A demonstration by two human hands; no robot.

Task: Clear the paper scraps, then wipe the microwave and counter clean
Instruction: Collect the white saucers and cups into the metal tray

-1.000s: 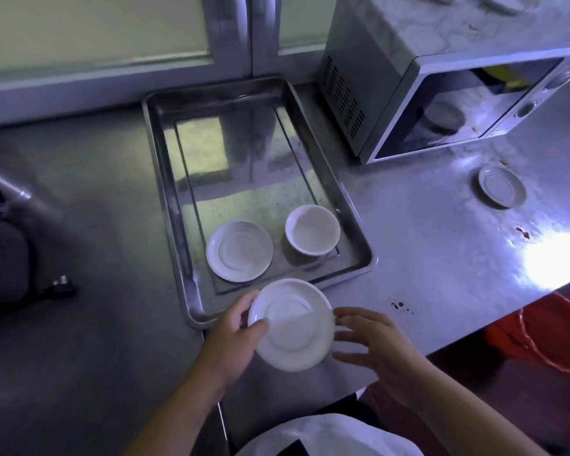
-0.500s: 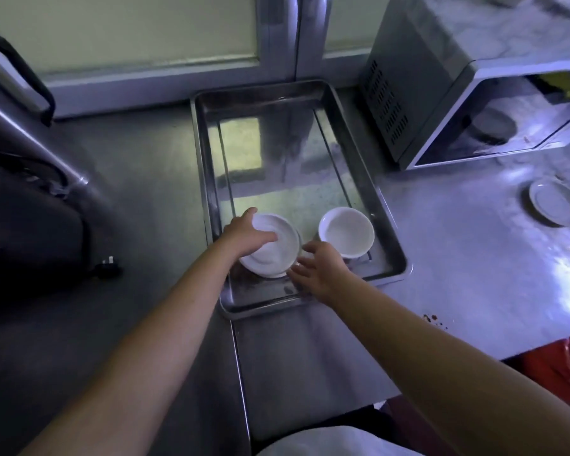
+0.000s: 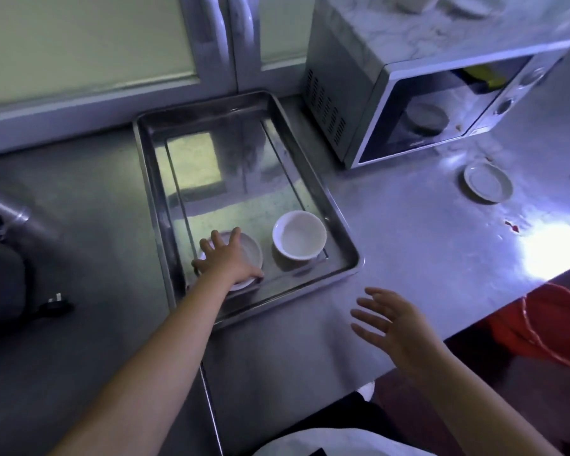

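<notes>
We count 1 rectangular stainless-steel tray (image 3: pixel 313 172), 1 round white ceramic bowl (image 3: pixel 299 235), 1 grey-and-white microwave oven with a dark glass door (image 3: pixel 418 93) and 1 red plastic bucket (image 3: pixel 553 324). We see 2 shallow white saucers: saucer 1 (image 3: pixel 252 250) in the tray and saucer 2 (image 3: pixel 488 181) on the brushed steel counter (image 3: pixel 408 245). Whether saucer 1 is a single dish or a stack, we cannot tell.

Our left hand (image 3: pixel 226 258) lies flat on saucer 1, fingers spread and straight, thumb at the saucer's near rim; it presses rather than grips. The bowl sits just to the right of this hand, apart from it.

Our right hand (image 3: pixel 389 319) hovers over the counter, fingers splayed wide, holding nothing and touching nothing. The tray's near corner lies to its left. The microwave stands well beyond it, door closed. Saucer 2 rests beyond it and to the right. Small red stains (image 3: pixel 511 225) mark the counter to its right, and the bucket sits farther right, below the counter edge.
</notes>
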